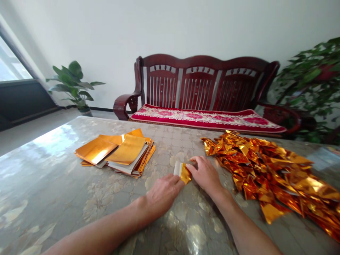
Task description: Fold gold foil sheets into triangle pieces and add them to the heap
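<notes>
My left hand (pixel 162 193) and my right hand (pixel 204 175) meet at the middle of the table over a small folded piece of gold foil paper (pixel 182 172) with a white back. The fingertips of both hands pinch and press this piece against the tabletop. A stack of flat gold foil sheets (pixel 118 152) lies to the left of my hands. To the right spreads a heap of folded gold foil pieces (pixel 268 173), close beside my right wrist.
The table (pixel 53 184) has a glossy, patterned cover. Behind it stands a dark wooden bench (pixel 202 85) with a red cushion (pixel 204 118). Potted plants stand at the back left (pixel 74 85) and at the right (pixel 310 88). A window (pixel 10 67) is at the far left.
</notes>
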Demonstrator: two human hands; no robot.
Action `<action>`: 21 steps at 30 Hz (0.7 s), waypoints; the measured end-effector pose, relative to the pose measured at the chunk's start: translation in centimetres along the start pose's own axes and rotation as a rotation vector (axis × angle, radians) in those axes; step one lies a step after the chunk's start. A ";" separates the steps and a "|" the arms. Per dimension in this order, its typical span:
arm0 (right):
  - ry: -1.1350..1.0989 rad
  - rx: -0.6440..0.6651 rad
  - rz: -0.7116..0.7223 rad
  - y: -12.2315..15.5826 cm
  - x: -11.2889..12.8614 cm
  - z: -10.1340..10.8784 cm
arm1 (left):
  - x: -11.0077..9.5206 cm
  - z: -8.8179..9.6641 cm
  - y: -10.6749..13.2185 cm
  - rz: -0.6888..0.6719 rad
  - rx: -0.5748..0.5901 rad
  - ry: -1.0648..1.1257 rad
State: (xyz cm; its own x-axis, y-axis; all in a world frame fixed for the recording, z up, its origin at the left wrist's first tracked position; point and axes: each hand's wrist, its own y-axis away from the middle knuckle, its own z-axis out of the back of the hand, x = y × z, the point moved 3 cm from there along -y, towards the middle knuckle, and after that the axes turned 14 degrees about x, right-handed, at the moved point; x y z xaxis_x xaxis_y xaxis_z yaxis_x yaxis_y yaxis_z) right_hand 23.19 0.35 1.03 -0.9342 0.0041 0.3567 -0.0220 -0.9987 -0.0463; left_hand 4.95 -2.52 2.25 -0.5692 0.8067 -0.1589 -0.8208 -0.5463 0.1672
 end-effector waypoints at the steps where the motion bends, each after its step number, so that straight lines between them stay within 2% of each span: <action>1: 0.029 -0.003 -0.009 0.0 0.1 0.0 | 0.0 -0.2 -0.1 0.004 -0.006 0.013; 6: 0.071 0.033 -0.031 0.2 1.0 0.2 | 0.7 -0.6 -0.8 0.027 -0.073 -0.043; 11: -0.079 0.104 -0.095 0.0 1.6 0.3 | 0.9 -0.9 -1.4 0.008 -0.178 -0.074; 15: -0.179 0.150 -0.168 0.0 1.7 0.0 | 1.0 -1.2 -1.6 0.040 -0.200 -0.041; 21: -0.149 0.144 -0.194 0.4 2.2 -0.1 | 0.8 -0.7 -1.4 0.071 -0.209 -0.057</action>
State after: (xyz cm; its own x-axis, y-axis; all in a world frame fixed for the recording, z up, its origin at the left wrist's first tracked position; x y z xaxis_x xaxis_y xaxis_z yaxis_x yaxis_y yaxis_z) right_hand 21.10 -0.04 1.69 -0.8546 0.1988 0.4797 -0.1342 -0.9770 0.1658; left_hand 5.57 -1.24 1.18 -0.6272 0.7727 -0.0981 -0.7742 -0.6323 -0.0301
